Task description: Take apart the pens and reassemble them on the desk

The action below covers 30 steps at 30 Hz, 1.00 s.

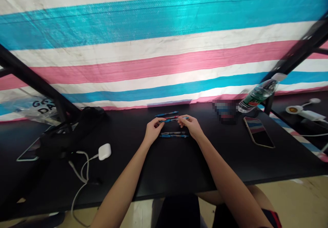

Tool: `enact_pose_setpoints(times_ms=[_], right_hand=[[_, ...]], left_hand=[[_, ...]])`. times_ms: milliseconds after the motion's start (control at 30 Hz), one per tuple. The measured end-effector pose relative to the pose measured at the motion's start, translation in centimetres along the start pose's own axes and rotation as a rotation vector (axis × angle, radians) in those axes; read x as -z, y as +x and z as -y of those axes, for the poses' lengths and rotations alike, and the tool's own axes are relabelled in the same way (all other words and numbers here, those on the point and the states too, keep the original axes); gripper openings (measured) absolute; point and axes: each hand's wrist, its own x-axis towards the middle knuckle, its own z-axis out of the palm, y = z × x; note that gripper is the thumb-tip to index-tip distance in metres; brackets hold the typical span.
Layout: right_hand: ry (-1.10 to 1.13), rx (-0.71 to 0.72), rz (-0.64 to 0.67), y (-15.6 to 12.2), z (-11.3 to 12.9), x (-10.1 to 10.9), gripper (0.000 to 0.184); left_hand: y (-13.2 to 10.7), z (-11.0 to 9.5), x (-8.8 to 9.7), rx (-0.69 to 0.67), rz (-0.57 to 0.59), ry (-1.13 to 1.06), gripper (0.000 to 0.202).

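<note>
We are pinching a blue pen [172, 120] between the nearly closed fingers of our left hand [153, 130] and right hand [191, 125], holding it level, parallel to other pens [173, 136] lying just beyond and nearer our hands on the tabletop [179, 166].

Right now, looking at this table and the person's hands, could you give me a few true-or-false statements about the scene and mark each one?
1. The left hand and the right hand are both at a pen. True.
2. Two other pens lie side by side just below the hands. True.
3. A white earbud case sits to the right of the hands. False: it is to their left, with a white cable attached.
4. The phone stands upright. False: it lies flat on the black table, right of the hands.
5. A striped sheet of blue, pink and white hangs behind the table. True.
</note>
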Motion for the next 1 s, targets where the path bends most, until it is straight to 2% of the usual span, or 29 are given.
enact_pose_setpoints(times_ms=[167,267,400,500,633,800,1000], right_hand=[[0.04,-0.016,-0.021,-0.1,0.26,-0.28,0.032],[0.04,-0.013,-0.008,-0.14,0.3,-0.33,0.033],[0.028,-0.008,0.001,-0.1,0.16,-0.2,0.033],[0.035,-0.016,-0.005,-0.07,0.12,-0.12,0.033],[0.045,-0.013,0.016,-0.13,0.24,-0.13,0.032],[0.055,-0.012,0.089,-0.23,0.31,-0.18,0.033],[0.079,-0.029,0.064,-0.18,0.33,-0.19,0.034]], left_hand=[[0.05,0.08,-0.08,0.061,-0.037,-0.04,0.028],[0.01,-0.01,-0.05,0.056,-0.014,-0.007,0.036],[-0.05,-0.25,-0.06,0.034,0.03,-0.037,0.027],[-0.07,-0.33,-0.19,0.02,0.021,-0.05,0.022],[-0.05,-0.09,-0.26,0.035,-0.04,-0.042,0.028],[-0.06,0.09,-0.09,0.064,-0.011,-0.001,0.039],[-0.13,-0.42,-0.15,0.047,0.001,0.025,0.024]])
